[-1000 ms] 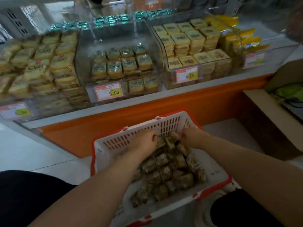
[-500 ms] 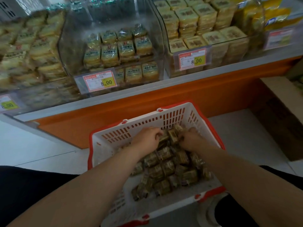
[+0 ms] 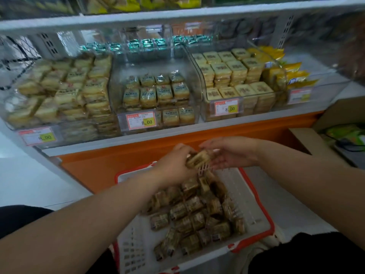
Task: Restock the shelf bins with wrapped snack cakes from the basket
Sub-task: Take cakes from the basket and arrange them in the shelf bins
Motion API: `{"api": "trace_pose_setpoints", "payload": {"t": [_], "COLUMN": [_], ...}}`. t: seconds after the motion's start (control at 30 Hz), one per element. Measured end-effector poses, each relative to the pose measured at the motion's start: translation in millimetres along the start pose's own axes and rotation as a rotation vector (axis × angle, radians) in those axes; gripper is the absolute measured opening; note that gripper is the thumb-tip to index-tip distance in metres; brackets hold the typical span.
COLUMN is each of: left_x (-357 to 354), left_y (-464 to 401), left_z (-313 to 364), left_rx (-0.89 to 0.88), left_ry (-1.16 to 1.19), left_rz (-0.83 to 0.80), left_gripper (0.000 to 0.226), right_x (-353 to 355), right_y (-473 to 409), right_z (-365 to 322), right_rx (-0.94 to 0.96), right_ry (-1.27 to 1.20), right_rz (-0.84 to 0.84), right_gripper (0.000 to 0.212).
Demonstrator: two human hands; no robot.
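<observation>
While both hands hover above the far rim of the basket (image 3: 256,196), a small stack of wrapped cakes (image 3: 198,158) sits between them, lifted clear of the heap of cakes (image 3: 197,214) left below. The left hand (image 3: 173,167) curls around the stack's near-left end and carries its weight; the right hand (image 3: 230,153) lies with fingers spread and relaxed against the far-right side, steadying rather than clamping. The stack's long axis runs from lower left to upper right, tilted up toward the shelf. Straight ahead and above it stands the middle bin (image 3: 158,95), part filled, which looks like the nearest place to set it. The left hand seems better placed to carry it forward.
</observation>
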State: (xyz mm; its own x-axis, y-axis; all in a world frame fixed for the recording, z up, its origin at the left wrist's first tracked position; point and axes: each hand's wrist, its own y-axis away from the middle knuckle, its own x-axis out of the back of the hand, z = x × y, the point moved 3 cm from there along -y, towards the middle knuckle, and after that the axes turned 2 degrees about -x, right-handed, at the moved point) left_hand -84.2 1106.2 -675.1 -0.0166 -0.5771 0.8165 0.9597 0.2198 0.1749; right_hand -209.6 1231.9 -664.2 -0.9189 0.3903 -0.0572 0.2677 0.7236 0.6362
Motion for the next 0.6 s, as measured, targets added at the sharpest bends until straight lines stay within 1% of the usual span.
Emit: {"api": "trace_pose_setpoints", "payload": {"t": [0.03, 0.07, 0.13, 0.17, 0.2, 0.3, 0.37, 0.47, 0.5, 0.53, 0.57, 0.6], "left_x": [14.7, 28.2, 51.4, 61.8, 71.8, 89.4, 96.2, 105.3, 108.0, 111.1, 114.6, 118.8], "left_y": [3.8, 8.1, 18.2, 23.1, 26.9, 34.5, 37.2, 37.2, 35.8, 33.7, 31.5, 29.2], "left_z": [1.9, 3.9, 7.3, 7.7, 6.0, -5.4, -13.7, -18.7, -19.2, -20.7, -23.2, -26.9], "left_rx": [0.021, 0.048, 0.113, 0.148, 0.174, 0.206, 0.221, 0.231, 0.229, 0.228, 0.225, 0.212], "left_ry": [0.018, 0.104, 0.422, 0.559, 0.633, 0.705, 0.775, 0.899, 0.945, 0.982, 0.988, 0.943], "left_rz": [-0.021, -0.051, -0.097, -0.099, -0.084, -0.071, -0.066, -0.038, -0.017, 0.017, 0.067, 0.131], "left_gripper": [0.038, 0.028, 0.014, 0.015, 0.018, 0.022, 0.024, 0.026, 0.027, 0.029, 0.033, 0.039], "right_x": [-1.8, -4.3, -11.1, -15.7, -20.5, -36.4, -45.6, -54.1, -54.9, -55.7, -56.1, -58.2], "right_y": [11.0, 20.8, 34.6, 38.5, 40.4, 38.0, 32.7, 19.4, 14.7, 11.6, 9.1, 10.2], "right_z": [-8.5, -16.7, -31.6, -38.7, -45.7, -64.9, -77.1, -90.9, -95.1, -100.9, -107.8, -116.7], "right_rx": [0.012, 0.02, 0.049, 0.07, 0.095, 0.15, 0.193, 0.232, 0.255, 0.298, 0.366, 0.462], "right_ry": [-0.006, 0.014, 0.131, 0.211, 0.278, 0.451, 0.594, 0.704, 0.714, 0.702, 0.687, 0.727], "right_rz": [0.006, 0.012, 0.046, 0.06, 0.071, 0.145, 0.226, 0.323, 0.368, 0.429, 0.503, 0.564], "right_gripper": [0.029, 0.03, 0.031, 0.029, 0.027, 0.023, 0.027, 0.028, 0.032, 0.044, 0.057, 0.065]}}
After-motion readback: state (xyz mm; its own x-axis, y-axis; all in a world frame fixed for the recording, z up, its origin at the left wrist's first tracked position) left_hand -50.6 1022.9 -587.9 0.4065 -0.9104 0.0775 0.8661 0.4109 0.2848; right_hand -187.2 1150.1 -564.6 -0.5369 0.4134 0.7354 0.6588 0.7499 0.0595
